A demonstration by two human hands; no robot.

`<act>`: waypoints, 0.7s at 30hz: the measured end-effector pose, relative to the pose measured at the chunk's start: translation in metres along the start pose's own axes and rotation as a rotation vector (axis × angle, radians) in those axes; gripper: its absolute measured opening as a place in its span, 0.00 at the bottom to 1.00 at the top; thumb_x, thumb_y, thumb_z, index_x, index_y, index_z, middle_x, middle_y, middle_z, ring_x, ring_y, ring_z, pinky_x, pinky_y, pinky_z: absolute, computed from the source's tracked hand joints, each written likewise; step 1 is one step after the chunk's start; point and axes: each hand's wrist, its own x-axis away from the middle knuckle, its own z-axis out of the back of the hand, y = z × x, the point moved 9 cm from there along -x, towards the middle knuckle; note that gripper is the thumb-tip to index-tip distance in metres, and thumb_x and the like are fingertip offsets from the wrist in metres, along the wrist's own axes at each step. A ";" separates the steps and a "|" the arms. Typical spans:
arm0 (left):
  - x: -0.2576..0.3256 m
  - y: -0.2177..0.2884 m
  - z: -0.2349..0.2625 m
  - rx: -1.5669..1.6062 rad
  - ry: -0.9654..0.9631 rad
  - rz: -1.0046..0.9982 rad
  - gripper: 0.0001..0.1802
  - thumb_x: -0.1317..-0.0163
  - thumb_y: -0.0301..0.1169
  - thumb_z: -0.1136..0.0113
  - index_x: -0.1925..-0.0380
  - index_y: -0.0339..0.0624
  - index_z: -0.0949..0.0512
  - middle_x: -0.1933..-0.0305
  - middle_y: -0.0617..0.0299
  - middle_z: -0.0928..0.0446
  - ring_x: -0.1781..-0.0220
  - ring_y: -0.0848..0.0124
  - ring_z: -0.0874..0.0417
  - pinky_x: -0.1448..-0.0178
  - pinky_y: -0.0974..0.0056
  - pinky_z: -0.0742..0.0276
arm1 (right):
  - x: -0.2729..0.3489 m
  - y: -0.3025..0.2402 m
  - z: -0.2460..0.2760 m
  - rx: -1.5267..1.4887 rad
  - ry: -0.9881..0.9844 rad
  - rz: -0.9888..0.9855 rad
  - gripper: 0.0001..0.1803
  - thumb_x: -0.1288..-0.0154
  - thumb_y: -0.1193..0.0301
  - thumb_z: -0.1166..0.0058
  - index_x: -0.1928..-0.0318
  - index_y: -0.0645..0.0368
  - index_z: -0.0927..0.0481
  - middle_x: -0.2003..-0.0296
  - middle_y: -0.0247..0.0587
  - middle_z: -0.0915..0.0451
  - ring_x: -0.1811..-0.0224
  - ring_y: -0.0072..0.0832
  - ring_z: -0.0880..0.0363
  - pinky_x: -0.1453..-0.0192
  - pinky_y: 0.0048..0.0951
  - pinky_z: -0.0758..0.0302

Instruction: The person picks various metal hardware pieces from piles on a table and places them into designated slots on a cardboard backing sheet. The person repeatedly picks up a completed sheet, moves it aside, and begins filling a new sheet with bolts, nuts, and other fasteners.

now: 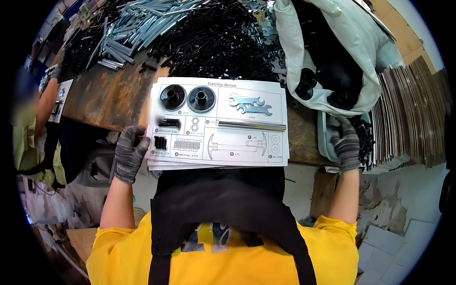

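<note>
Steel rod (251,125) laid left-to-right on parts sheet (225,136), left hand (129,154) half-curled at sheet's edge, right hand (346,145) loosely bent at plastic bin (322,137), grips cannot be told

A worn brown wooden tabletop (102,99) spans the upper frame. On it lie silvery rods (135,28) at upper left, small black parts (204,42) heaped at top centre, flat wrenches (270,31) beside them, a white sack (289,40) at upper right, a pale bin (322,135) at right, and printed sheets (280,95) stacked mid-frame.

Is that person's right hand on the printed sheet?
No, the right hand is at the pale bin of black parts, apart from the printed sheet.
</note>
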 end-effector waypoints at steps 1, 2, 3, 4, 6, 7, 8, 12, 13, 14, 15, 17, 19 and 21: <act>-0.001 0.005 0.001 -0.004 0.033 -0.036 0.14 0.51 0.23 0.42 0.62 0.38 0.27 0.66 0.60 0.28 0.66 0.72 0.27 0.60 0.69 0.30 | 0.003 -0.037 -0.009 -0.063 0.010 0.101 0.20 0.51 0.74 0.50 0.53 0.55 0.28 0.62 0.45 0.24 0.61 0.40 0.24 0.56 0.36 0.26; -0.002 0.009 0.001 -0.003 0.064 -0.073 0.14 0.52 0.23 0.41 0.63 0.38 0.26 0.67 0.59 0.28 0.67 0.71 0.26 0.61 0.69 0.29 | 0.009 -0.085 -0.015 -0.147 -0.035 0.319 0.18 0.50 0.74 0.52 0.55 0.56 0.26 0.64 0.44 0.24 0.64 0.38 0.24 0.58 0.34 0.26; -0.005 0.020 -0.001 -0.040 0.057 -0.121 0.13 0.52 0.23 0.41 0.63 0.38 0.26 0.67 0.59 0.27 0.69 0.71 0.26 0.63 0.68 0.28 | 0.013 -0.102 -0.040 -0.418 -0.164 0.308 0.16 0.51 0.75 0.52 0.58 0.56 0.26 0.66 0.44 0.24 0.65 0.37 0.24 0.59 0.33 0.25; -0.006 0.020 -0.005 0.007 0.046 -0.107 0.13 0.53 0.23 0.41 0.63 0.38 0.26 0.67 0.59 0.27 0.70 0.72 0.26 0.64 0.69 0.28 | 0.018 -0.146 -0.039 -0.358 -0.072 0.551 0.15 0.52 0.76 0.51 0.60 0.56 0.25 0.68 0.42 0.25 0.66 0.35 0.24 0.60 0.32 0.25; -0.010 0.036 -0.012 0.057 -0.011 -0.069 0.14 0.53 0.23 0.40 0.63 0.38 0.25 0.67 0.59 0.27 0.70 0.73 0.26 0.65 0.69 0.29 | 0.025 -0.179 -0.063 -0.594 -0.221 0.481 0.15 0.56 0.79 0.48 0.64 0.55 0.25 0.69 0.39 0.25 0.69 0.33 0.24 0.64 0.31 0.24; -0.011 0.044 -0.014 -0.001 -0.022 -0.123 0.14 0.53 0.24 0.40 0.63 0.37 0.26 0.67 0.59 0.27 0.70 0.73 0.26 0.65 0.69 0.28 | 0.030 -0.187 -0.072 -0.502 -0.226 0.591 0.15 0.58 0.78 0.46 0.64 0.55 0.25 0.70 0.39 0.25 0.70 0.35 0.24 0.65 0.32 0.24; -0.012 0.046 -0.015 0.013 -0.028 -0.126 0.14 0.53 0.24 0.40 0.63 0.37 0.26 0.67 0.59 0.27 0.70 0.72 0.26 0.65 0.68 0.28 | 0.034 -0.194 -0.084 -0.407 -0.236 0.702 0.16 0.59 0.77 0.44 0.65 0.54 0.25 0.70 0.39 0.25 0.70 0.36 0.24 0.65 0.33 0.25; -0.012 0.054 -0.018 0.058 -0.037 -0.157 0.15 0.52 0.24 0.40 0.62 0.37 0.26 0.66 0.60 0.26 0.70 0.72 0.26 0.65 0.68 0.28 | 0.043 -0.197 -0.076 -0.326 -0.068 0.873 0.21 0.66 0.71 0.37 0.65 0.55 0.26 0.69 0.38 0.26 0.67 0.39 0.25 0.64 0.36 0.26; -0.015 0.058 -0.020 0.040 -0.042 -0.184 0.15 0.52 0.24 0.40 0.62 0.37 0.26 0.66 0.60 0.26 0.70 0.72 0.26 0.65 0.68 0.27 | 0.041 -0.193 -0.074 -0.344 -0.111 0.781 0.22 0.67 0.69 0.35 0.65 0.55 0.26 0.68 0.38 0.26 0.66 0.39 0.25 0.63 0.36 0.26; -0.014 0.061 -0.022 0.016 -0.062 -0.205 0.15 0.52 0.24 0.40 0.62 0.37 0.26 0.66 0.60 0.26 0.69 0.72 0.25 0.64 0.69 0.27 | 0.042 -0.190 -0.075 -0.372 -0.161 0.677 0.23 0.69 0.68 0.34 0.65 0.55 0.26 0.68 0.38 0.26 0.65 0.39 0.25 0.62 0.37 0.27; -0.017 0.069 -0.027 0.020 -0.100 -0.136 0.14 0.52 0.25 0.40 0.62 0.37 0.26 0.67 0.60 0.26 0.70 0.73 0.25 0.64 0.69 0.27 | 0.044 -0.191 -0.070 -0.256 -0.039 0.643 0.28 0.72 0.65 0.32 0.62 0.55 0.25 0.66 0.40 0.26 0.63 0.38 0.26 0.59 0.36 0.27; -0.022 0.077 -0.044 0.125 -0.130 -0.194 0.15 0.53 0.25 0.39 0.63 0.39 0.26 0.67 0.61 0.26 0.72 0.74 0.26 0.67 0.70 0.27 | 0.043 -0.192 -0.088 -0.148 -0.201 0.541 0.27 0.65 0.63 0.34 0.58 0.53 0.25 0.65 0.42 0.25 0.63 0.39 0.26 0.59 0.36 0.27; -0.030 0.098 -0.055 0.083 -0.149 -0.353 0.14 0.53 0.26 0.39 0.63 0.40 0.25 0.68 0.60 0.26 0.71 0.72 0.25 0.68 0.69 0.27 | 0.043 -0.189 -0.099 -0.124 -0.313 0.554 0.22 0.57 0.61 0.39 0.58 0.51 0.24 0.67 0.40 0.25 0.65 0.37 0.25 0.62 0.36 0.27; -0.037 0.114 -0.072 0.030 -0.193 -0.388 0.13 0.52 0.22 0.41 0.64 0.39 0.26 0.67 0.59 0.26 0.70 0.70 0.23 0.67 0.69 0.26 | 0.041 -0.188 -0.102 -0.126 -0.299 0.622 0.21 0.58 0.64 0.38 0.60 0.53 0.24 0.70 0.39 0.25 0.69 0.37 0.24 0.66 0.35 0.27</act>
